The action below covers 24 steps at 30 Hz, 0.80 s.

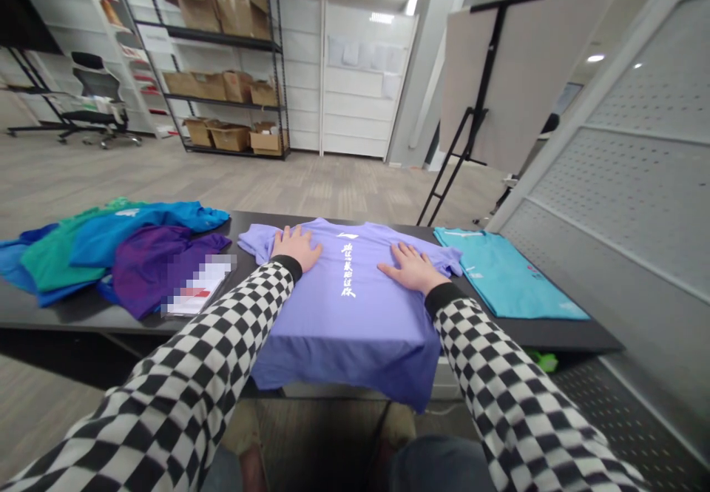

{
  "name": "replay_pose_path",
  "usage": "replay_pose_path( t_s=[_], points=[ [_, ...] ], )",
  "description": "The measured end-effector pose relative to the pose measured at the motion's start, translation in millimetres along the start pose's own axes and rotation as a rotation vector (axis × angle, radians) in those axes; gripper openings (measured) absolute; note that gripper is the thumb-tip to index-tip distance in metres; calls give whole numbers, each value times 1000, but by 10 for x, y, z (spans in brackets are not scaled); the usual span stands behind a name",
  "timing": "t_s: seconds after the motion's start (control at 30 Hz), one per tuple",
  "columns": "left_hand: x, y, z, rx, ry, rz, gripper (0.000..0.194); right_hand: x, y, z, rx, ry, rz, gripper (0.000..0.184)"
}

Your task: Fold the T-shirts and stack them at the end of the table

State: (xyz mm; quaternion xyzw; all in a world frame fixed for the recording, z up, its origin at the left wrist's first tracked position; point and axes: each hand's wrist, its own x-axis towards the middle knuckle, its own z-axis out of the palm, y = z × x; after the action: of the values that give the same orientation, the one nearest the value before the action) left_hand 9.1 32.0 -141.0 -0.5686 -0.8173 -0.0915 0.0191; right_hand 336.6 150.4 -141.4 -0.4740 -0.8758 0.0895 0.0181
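A lavender T-shirt (355, 314) with white lettering lies spread on the dark table, collar at the far side. Its lower part hangs over the near table edge. My left hand (298, 246) rests flat on the shirt near the left sleeve, fingers spread. On the opposite side, my right hand (413, 266) also lies flat on the fabric below the right sleeve, its fingers apart. Neither hand grips the cloth. To the right is a folded turquoise shirt (510, 277).
A heap of blue, green and purple shirts (144, 233) covers the table's left end. Beside it lies a white, partly blurred flat item (203, 288). A perforated partition (626, 181) borders the right side. Beyond the table stand a shelf with cardboard boxes (225, 85) and a board on a stand (488, 78).
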Motion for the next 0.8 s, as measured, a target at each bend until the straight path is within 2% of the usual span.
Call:
replay_pose_path(
  t_s=[0.07, 0.13, 0.2, 0.23, 0.27, 0.33, 0.4, 0.5, 0.6, 0.67, 0.73, 0.8],
  points=[
    [-59, -16, -66, 10, 163, 64, 68, -38, 11, 26, 66, 130, -11, 85],
    [-51, -119, -149, -7, 227, 98, 64, -53, 57, 9, 148, 290, -2, 69],
    [42, -302, -228, -43, 110, 43, 65, -7, 159, -54, 176, 408, 12, 61],
    [110, -411, -258, -53, 14, 15, 67, 38, 228, -90, 161, 415, 11, 59],
    [186, -523, -276, -50, -82, 3, 68, 94, 306, -123, 132, 376, 5, 59],
    [329, -724, -273, -6, -215, 7, 77, 218, 468, -156, 63, 219, 23, 62],
    [433, -870, -223, 52, -262, -21, 92, 326, 608, -137, 0, 87, 98, 71],
    [509, -957, -120, 76, -257, -148, 107, 424, 724, -52, -42, 44, 220, 87],
    [524, -854, -81, 102, -192, -333, 112, 457, 732, 8, -42, 55, 272, 95],
    [516, -649, -100, 150, -98, -369, 108, 454, 698, 1, -43, 54, 293, 97],
    [504, -344, -127, 151, -10, -195, 96, 448, 638, -47, -61, 56, 292, 94],
    [506, 5, -128, 81, -22, 95, 84, 461, 546, -119, -87, 100, 222, 87]
  ],
)
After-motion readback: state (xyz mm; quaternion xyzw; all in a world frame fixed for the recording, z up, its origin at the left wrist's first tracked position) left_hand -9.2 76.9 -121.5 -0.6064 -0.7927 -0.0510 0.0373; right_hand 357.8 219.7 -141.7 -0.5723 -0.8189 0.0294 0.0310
